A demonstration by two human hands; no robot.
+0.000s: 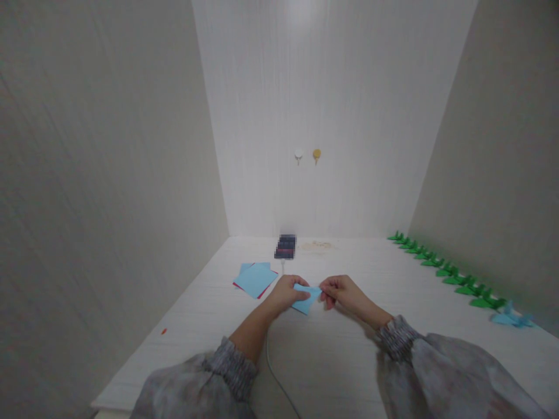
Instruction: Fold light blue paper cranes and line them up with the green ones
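Note:
A small folded piece of light blue paper (302,305) is held between my hands, just above the white table. My left hand (289,293) grips its left side, with the thumb across the top of the paper. At the paper's right corner, the fingertips of my right hand (338,291) pinch the edge. To the left of my left hand lies a loose stack of square paper sheets (257,279), light blue on top with red showing beneath.
Along the right wall runs a row of several green folded-paper figures (467,286), with a light blue folded figure (510,316) at the near end. A blurred-out phone (286,247) on a cable (275,375) lies at the back. Two hooks (317,154) hang on the back wall. A small orange-red scrap (164,331) lies at left.

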